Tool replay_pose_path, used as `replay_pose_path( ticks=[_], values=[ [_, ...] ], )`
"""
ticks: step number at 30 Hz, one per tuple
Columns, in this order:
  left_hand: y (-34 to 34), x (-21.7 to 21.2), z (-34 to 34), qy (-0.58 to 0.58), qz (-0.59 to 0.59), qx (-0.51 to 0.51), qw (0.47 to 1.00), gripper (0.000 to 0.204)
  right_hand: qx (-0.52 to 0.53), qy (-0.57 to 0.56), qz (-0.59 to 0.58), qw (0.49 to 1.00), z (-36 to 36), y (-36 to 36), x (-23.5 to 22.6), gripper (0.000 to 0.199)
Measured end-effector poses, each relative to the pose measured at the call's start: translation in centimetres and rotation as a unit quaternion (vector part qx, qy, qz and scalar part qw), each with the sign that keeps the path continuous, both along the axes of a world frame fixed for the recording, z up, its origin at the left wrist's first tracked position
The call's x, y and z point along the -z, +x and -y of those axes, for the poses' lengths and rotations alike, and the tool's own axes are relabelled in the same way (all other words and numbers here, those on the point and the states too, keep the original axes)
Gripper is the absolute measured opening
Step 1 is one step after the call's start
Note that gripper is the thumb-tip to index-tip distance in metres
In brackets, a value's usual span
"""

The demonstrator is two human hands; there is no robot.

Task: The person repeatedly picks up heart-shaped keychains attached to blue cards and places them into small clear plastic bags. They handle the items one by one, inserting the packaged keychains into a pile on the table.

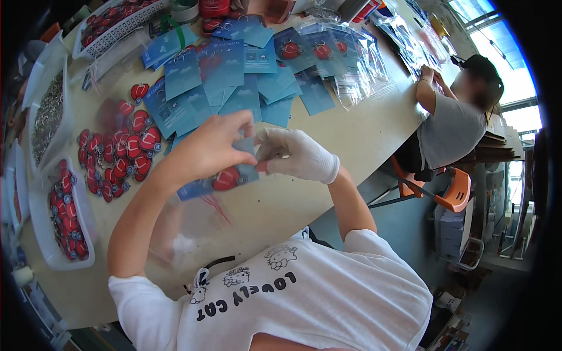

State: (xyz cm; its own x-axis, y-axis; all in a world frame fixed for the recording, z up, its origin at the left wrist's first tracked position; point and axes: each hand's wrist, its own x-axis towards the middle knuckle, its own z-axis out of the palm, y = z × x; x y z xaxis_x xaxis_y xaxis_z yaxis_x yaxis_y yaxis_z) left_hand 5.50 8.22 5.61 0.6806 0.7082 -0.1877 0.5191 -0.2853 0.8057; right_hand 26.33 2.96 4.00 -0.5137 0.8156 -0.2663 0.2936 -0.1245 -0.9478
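Over the near part of the table, my bare left hand [213, 143] pinches a blue backing card [196, 188] between thumb and fingers. A red, heart-like keychain charm [227, 179] lies against that card. From the right comes my right hand [301, 153], in a white glove, its fingertips closed at the card's right edge. Just what those fingertips grip is partly hidden. Beneath my left forearm lies a clear plastic bag [181, 231] with a red strip. Left of my hands spreads a pile of red charms [120, 149].
Blue cards [202, 73] are heaped beyond my hands, with bagged cards [351, 58] to their right. White bins [85, 231] of charms and metal rings [48, 117] line the left. A white basket [132, 24] stands far left. Another person [453, 120] sits at the right edge.
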Motion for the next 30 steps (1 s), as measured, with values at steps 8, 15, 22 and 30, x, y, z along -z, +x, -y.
replay_pose_path(
  ticks=[8,15,22,30],
  values=[
    [5.4,-2.1,-5.1,0.585,0.121,-0.109,0.795,0.044,0.468,0.136,-0.22,0.845,-4.5,13.3,3.6,0.023],
    [8.0,9.8,-7.7,0.539,-0.027,-0.006,0.842,0.045,0.48,0.245,0.513,0.668,-9.9,12.5,2.0,0.052],
    [13.0,11.1,-7.6,0.489,-0.072,0.079,0.866,0.05,0.093,0.574,0.56,0.59,-16.0,10.6,7.0,0.04],
    [15.1,12.2,-7.8,0.464,-0.091,0.043,0.88,0.067,0.063,0.59,0.461,0.66,-20.0,19.7,7.4,0.035]
  ],
)
